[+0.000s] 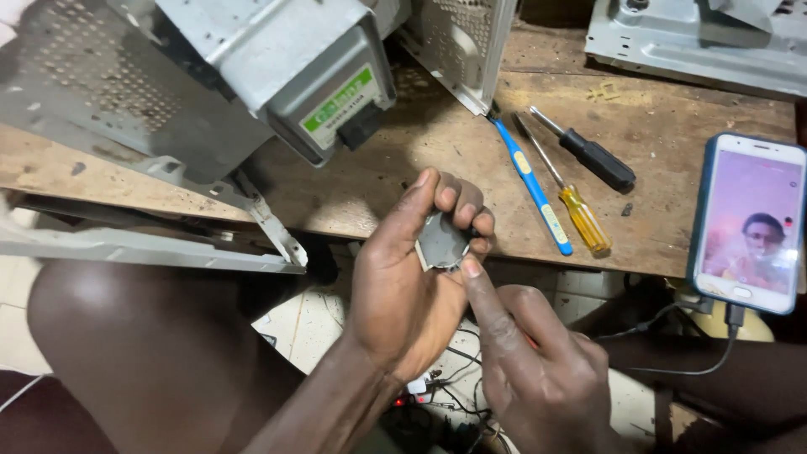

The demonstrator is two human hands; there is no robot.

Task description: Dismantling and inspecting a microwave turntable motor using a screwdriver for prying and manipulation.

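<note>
Left hand (403, 277) fingers pinching small round grey metal part (441, 242); right hand (538, 370) forefinger touches its edge, other fingers curled. Worn scratched wooden desk (403, 160); pale tiled floor (311, 324) below.

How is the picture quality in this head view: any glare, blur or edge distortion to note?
Head view: even light, soft shadows; the left hand and the small grey metal part it holds are sharp; the right hand is slightly soft; the phone screen glows bright and washed out; the metal chassis at the corner looks stretched.
</note>
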